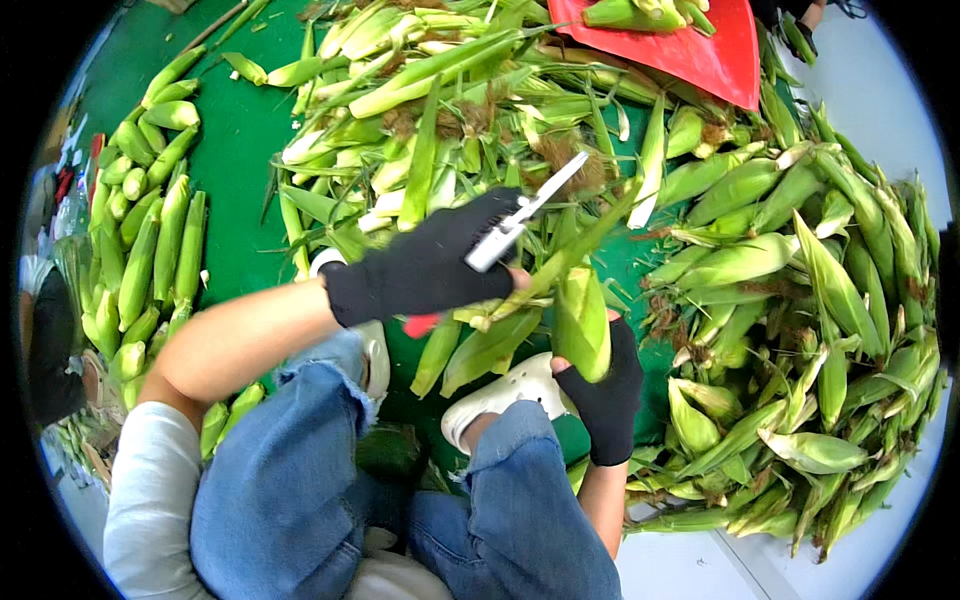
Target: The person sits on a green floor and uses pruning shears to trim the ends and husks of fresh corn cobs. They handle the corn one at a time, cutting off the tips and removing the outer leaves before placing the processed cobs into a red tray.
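My left hand point(442, 259), in a black fingerless glove, is closed around a white cutting tool point(517, 225) whose narrow blade points up and right. A red piece point(421, 325) shows below that hand. Its thumb lies against a long green husk leaf; whether it grips the leaf I cannot tell. To the right, my right hand point(611, 390), gloved alike, holds an ear of corn point(583, 322) in its green husk, roughly upright. Loose husk leaves point(491, 349) lie or hang just left of this ear.
Cut husks point(420, 150) with brown silk cover the green mat ahead. Unhusked corn point(810, 300) is heaped at right, trimmed ears point(142, 247) at left. A red sheet or tray point(675, 56) bears corn at the top. Another person's hand point(806, 22) shows top right, a dark-clothed leg point(56, 345) far left.
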The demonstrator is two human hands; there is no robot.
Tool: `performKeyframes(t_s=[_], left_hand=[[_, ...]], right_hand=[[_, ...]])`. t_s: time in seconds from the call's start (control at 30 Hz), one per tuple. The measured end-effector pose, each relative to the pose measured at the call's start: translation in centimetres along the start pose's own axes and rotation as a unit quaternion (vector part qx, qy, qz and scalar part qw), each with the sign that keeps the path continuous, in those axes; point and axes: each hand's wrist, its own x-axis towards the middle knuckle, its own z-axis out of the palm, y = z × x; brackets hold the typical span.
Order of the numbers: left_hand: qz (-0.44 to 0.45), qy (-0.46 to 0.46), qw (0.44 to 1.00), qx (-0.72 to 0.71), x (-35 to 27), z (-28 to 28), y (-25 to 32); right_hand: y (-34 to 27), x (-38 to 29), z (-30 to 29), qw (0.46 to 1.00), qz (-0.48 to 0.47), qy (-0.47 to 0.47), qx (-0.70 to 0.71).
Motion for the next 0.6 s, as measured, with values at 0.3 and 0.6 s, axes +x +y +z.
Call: performKeyframes(t_s=[0.3,0.6], left_hand=[[-0.092,0.069,0.975,-0.19,0.5,1.9,1.0],[-0.119,0.119,0.931,-0.325,0.9,1.8,3.3]], right_hand=[[-0.9,-0.3,3.8,0.976,-0.094,0.095,-0.17],[0.0,2.3,7.2,0.964,0.039,-0.069,0.255]])
